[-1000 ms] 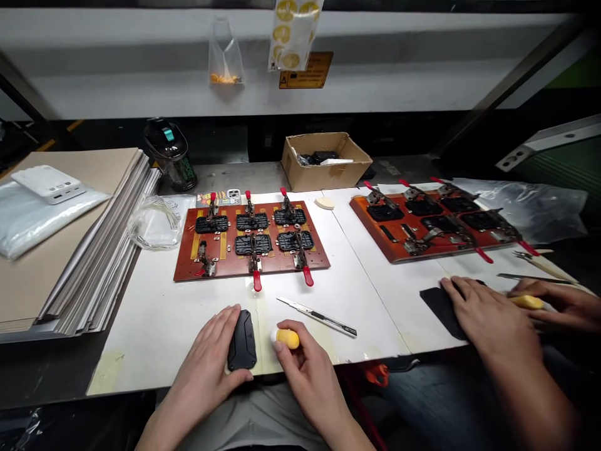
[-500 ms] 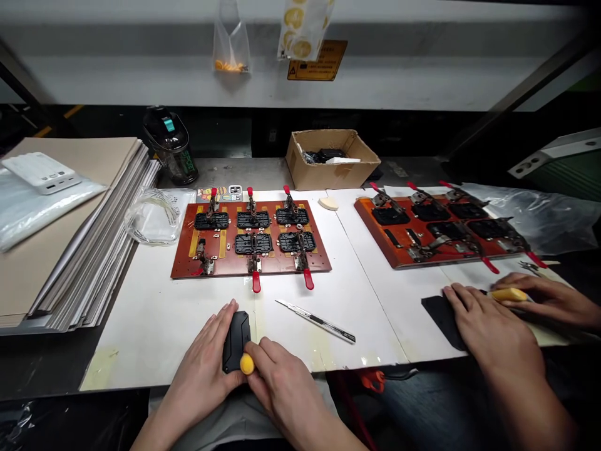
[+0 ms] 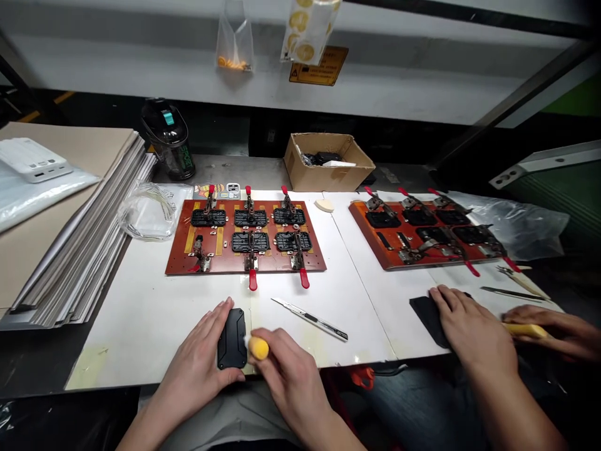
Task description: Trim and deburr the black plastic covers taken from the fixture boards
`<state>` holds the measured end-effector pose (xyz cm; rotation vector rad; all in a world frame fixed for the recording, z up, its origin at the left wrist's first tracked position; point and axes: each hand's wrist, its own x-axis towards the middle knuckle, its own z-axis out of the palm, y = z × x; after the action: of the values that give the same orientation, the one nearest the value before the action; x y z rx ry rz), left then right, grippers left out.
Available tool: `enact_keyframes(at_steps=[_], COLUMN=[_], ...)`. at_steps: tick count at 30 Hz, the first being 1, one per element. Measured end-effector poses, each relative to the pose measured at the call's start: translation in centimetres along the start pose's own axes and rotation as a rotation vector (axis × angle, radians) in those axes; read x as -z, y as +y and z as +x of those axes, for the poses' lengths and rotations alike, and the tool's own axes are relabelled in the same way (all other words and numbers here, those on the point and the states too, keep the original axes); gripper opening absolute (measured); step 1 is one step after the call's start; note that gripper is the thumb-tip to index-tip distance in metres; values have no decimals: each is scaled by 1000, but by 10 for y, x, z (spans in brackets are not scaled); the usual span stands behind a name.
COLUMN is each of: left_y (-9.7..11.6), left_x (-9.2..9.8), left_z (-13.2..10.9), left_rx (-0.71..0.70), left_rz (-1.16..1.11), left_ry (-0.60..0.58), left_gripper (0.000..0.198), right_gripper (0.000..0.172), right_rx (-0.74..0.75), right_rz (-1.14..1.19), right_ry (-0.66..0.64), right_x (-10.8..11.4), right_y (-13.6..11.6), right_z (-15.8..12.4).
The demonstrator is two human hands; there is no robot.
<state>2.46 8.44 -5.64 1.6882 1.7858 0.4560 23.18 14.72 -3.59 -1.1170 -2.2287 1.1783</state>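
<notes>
A black rectangular plastic cover (image 3: 231, 338) lies on the white-topped table near its front edge. My left hand (image 3: 201, 351) grips it, the fingers along its left side and the thumb at its lower end. In my right hand (image 3: 288, 369) is a tool with a yellow handle (image 3: 258, 348), held just beside the cover's right edge; its working tip is blurred. A slim cutter knife (image 3: 310, 318) rests beyond my right hand. Behind it, a reddish-brown fixture board (image 3: 225, 250) carries several black parts under red-handled toggle clamps.
On the right, a co-worker's hand (image 3: 479, 332) presses a black part (image 3: 429, 319), the other (image 3: 554, 326) holding a yellow-handled tool. A second clamp board (image 3: 392, 250) lies there. Farther back are a cardboard box (image 3: 323, 175), a bottle (image 3: 169, 141) and stacked sheets (image 3: 101, 244).
My right hand and the yellow-handled tool have moved right, off the cover's lower right edge. The co-worker's tool hand has also shifted right. The view has shifted slightly.
</notes>
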Motion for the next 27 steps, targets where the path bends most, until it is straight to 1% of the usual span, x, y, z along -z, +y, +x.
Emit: enact_keyframes(at_steps=[2,5,7,9,12,14,15,17,18,19,20,22,23,24,27], left_y=[-1,-3,-4,-4,-5,-6,-6,-7,-7,-8,-8,-8,-8,-8,-7], left_x=[-1,-2,-3,-4,-5,-5,-5,-5,-6,-6,-7,-7,-7,-7,-6], left_z=[0,0,-1,-1,-2,-2,-2,-3,-2,-2,-2,-2,-2,-2,-2], left_rx=[-18,-37,-51,-67,-71,-73,-79,-90,-91,-89,-88,-88,-90,-92,-99], left_rz=[0,-6,-2,9,20,21,23,31,37,42,47,51,50,47,38], left_ry=[10,33,32,28,34,37,36,29,26,23,24,28,29,30,35], left_gripper=[115,116,116,115,115,114,112,111,110,111,111,111,111,110,108], right_gripper=[22,19,20,15,17,23,23,14,8,4,3,10,14,14,11], right_rx=[13,25,30,17,-1,13,8,-37,-75,-115,-147,-163,-142,-109,-27], right_rz=[-51,-120,-120,-130,-158,-161,-149,-95,-52,-9,27,67,70,59,-35], right_ry=[29,-17,-85,-132,-80,-70,-106,-231,-270,-271,-233,-109,-74,-67,-77], right_x=[-14,-27,-28,-28,-29,-25,-20,-5,3,9,14,13,8,2,-20], right_y=[1,2,2,0,-3,-5,-5,-6,-6,-6,-6,-6,-5,-4,-3], right_z=[12,15,11,10,15,15,12,1,-5,-10,-13,-12,-8,-1,23])
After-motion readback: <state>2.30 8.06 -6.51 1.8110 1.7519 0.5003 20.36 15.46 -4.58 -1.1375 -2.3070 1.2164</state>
